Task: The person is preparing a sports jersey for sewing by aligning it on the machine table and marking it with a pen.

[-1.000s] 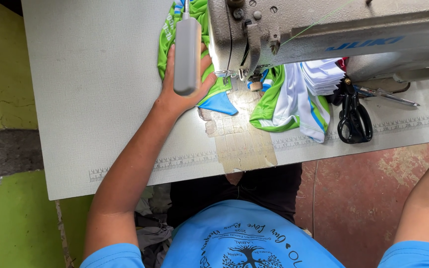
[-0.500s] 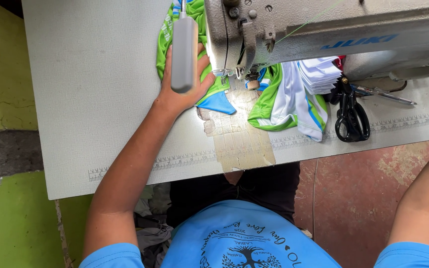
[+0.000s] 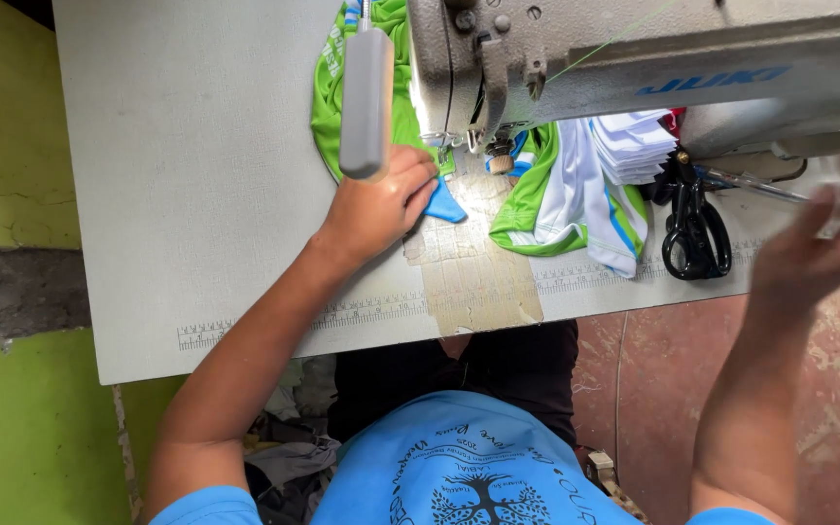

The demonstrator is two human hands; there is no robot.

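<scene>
Left hand [image 3: 381, 206] lies on the white table [image 3: 196, 146], fingers curled and pressed down on the green and blue fabric [image 3: 328, 87] just left of the needle area of the sewing machine [image 3: 634, 68]. Its fingertips are partly covered by the grey lamp bar [image 3: 367, 102] that hangs in front of it, so how tightly it pinches the cloth cannot be told; it looks flat and nearly closed on the fabric. Right hand [image 3: 823, 243] is raised at the right edge of the picture, blurred, fingers loosely spread. Something pale shows near its fingertips, too smeared to name, so whether it holds anything cannot be told.

The machine's body hides the back of the table and most of the cloth under the presser foot. More of the garment [image 3: 576, 194] comes out to the right of the needle: green, white and blue stripes, bunched in folds, its far end tucked beneath the machine arm. A stack of white pieces [image 3: 639, 146] sits just beside it. Black scissors [image 3: 694, 228] lie on the table to the right of the garment, handles toward the person. A worn patch of tan tape [image 3: 473, 277] covers the table in front of the needle, running to the near edge, where a printed ruler strip [image 3: 245, 331] runs along.

The fabric under the left hand is bright green with a blue corner [image 3: 444, 206] poking out beside the fingers.
</scene>
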